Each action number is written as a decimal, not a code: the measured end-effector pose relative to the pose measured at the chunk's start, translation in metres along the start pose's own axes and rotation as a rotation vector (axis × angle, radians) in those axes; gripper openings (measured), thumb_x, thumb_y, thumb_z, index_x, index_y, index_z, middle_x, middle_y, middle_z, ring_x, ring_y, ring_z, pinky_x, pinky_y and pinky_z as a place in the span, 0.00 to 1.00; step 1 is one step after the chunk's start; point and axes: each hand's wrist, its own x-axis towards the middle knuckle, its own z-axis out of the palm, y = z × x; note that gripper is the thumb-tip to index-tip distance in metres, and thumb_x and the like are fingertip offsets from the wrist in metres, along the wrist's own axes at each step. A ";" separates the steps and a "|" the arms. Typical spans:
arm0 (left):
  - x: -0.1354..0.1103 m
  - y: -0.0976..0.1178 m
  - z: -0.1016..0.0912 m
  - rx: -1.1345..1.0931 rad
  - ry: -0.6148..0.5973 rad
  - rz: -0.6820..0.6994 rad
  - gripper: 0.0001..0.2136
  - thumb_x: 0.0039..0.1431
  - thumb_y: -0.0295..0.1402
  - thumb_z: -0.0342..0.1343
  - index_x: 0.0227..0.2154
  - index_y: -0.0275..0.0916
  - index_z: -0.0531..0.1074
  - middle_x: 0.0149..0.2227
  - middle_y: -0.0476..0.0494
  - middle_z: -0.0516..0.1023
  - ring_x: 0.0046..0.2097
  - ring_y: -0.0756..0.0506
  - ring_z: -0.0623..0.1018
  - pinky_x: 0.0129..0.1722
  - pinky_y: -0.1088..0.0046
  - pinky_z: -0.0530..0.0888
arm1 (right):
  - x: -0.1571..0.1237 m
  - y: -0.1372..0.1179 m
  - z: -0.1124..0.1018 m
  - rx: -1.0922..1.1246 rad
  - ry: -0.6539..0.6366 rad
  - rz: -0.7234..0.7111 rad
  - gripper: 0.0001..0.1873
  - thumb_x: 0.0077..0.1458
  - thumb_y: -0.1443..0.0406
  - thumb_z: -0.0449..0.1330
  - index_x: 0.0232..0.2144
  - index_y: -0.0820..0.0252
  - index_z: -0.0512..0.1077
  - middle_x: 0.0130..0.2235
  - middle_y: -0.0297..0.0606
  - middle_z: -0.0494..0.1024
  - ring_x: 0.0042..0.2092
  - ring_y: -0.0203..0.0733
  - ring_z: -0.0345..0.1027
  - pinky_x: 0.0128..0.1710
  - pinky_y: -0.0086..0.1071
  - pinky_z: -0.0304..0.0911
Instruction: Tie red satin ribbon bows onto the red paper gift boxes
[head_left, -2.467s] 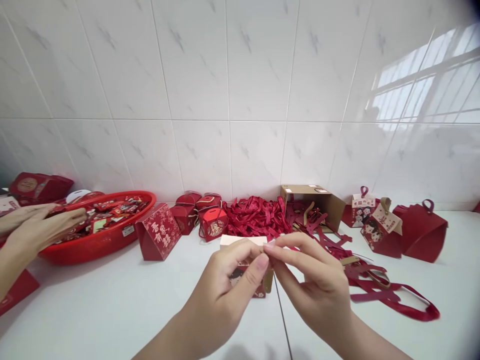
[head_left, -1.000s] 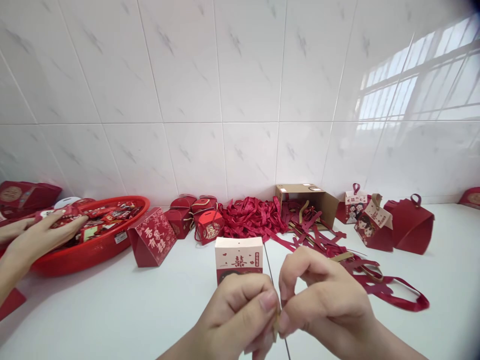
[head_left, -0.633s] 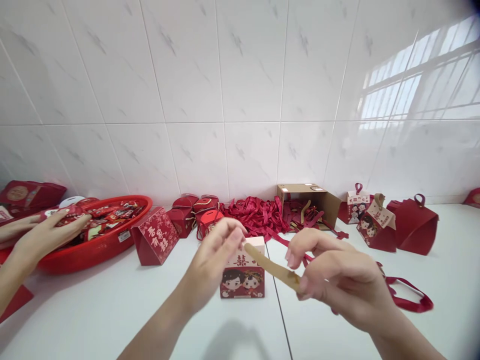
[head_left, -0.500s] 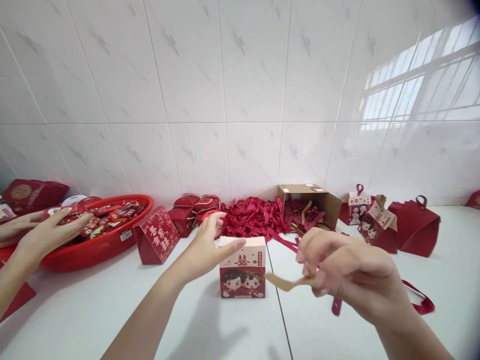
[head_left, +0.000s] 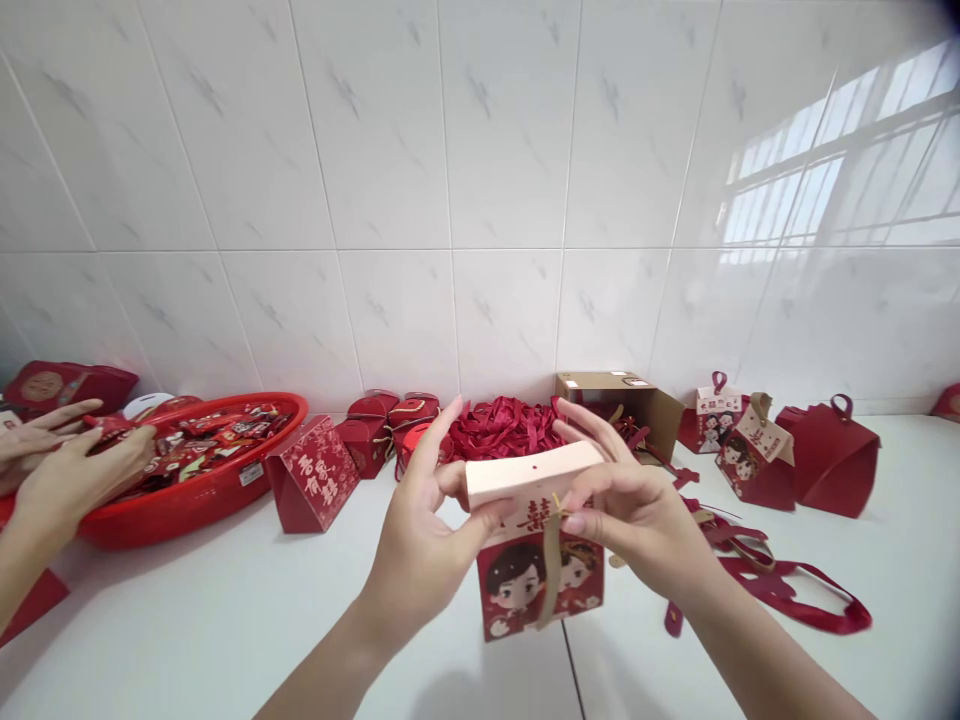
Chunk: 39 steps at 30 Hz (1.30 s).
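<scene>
A red and cream gift box [head_left: 504, 585] with two cartoon faces is held up in front of me, its cream top tilted toward me and showing a small hole. Around its left side my left hand [head_left: 427, 525] is closed, thumb on the front and fingers behind. Between thumb and forefinger, my right hand [head_left: 626, 500] pinches a tan strap [head_left: 551, 575] with a thin gold end. The strap hangs down across the front of the box. Whether my right hand also touches the box, I cannot tell.
At left, another person's hands [head_left: 82, 470] work over a red basin [head_left: 255, 470] of wrapped sweets. A red tent-shaped box [head_left: 315, 475], heaped red ribbons [head_left: 506, 425] and a cardboard box [head_left: 660, 410] line the wall. Finished-looking boxes [head_left: 836, 455] and loose red straps [head_left: 795, 590] are at right.
My left hand has taken hold of the gift box and lifted it off the table, tilting it. My right hand has brought the tan strap left to the box's front.
</scene>
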 end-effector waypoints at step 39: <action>-0.029 -0.008 0.023 -0.074 0.032 0.243 0.07 0.62 0.34 0.53 0.29 0.40 0.63 0.30 0.49 0.75 0.32 0.50 0.73 0.34 0.76 0.70 | -0.015 -0.005 0.027 -0.114 0.296 -0.080 0.20 0.49 0.64 0.66 0.43 0.53 0.64 0.42 0.38 0.71 0.40 0.40 0.67 0.36 0.32 0.65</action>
